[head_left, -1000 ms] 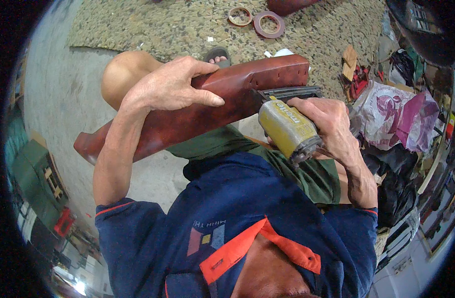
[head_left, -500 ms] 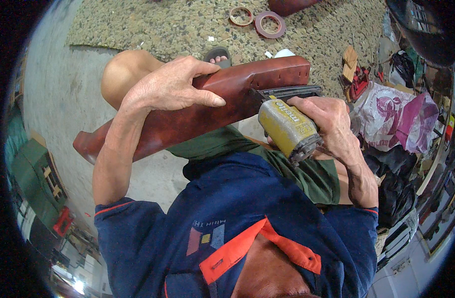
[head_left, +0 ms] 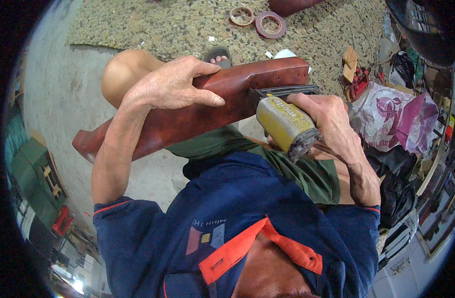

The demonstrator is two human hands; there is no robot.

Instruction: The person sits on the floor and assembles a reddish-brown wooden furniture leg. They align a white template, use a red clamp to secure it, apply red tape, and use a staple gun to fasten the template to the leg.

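A long padded piece covered in glossy reddish-brown leather [head_left: 188,124] lies slantwise over my lap, its right end farther from me. My left hand [head_left: 175,87] grips it near the middle, thumb on the facing side and fingers over the far edge. In my right hand [head_left: 324,116] is a yellow, scuffed staple gun [head_left: 282,124], held by its grip. The gun's nose touches or nearly touches the leather right of my left thumb; the exact contact is hidden. Several small dark marks, like staples, line the cover near the right end.
Two tape rolls [head_left: 270,25] lie on the speckled mat [head_left: 153,25] ahead, near another reddish-brown piece [head_left: 289,5]. To the right are a wooden block [head_left: 350,63], a white-and-purple plastic bag [head_left: 396,116] and black bags. My bent knee [head_left: 128,74] is at the left.
The staple gun and my right hand have shifted very slightly left. The leather-covered piece has moved a touch with them; my left hand keeps its hold.
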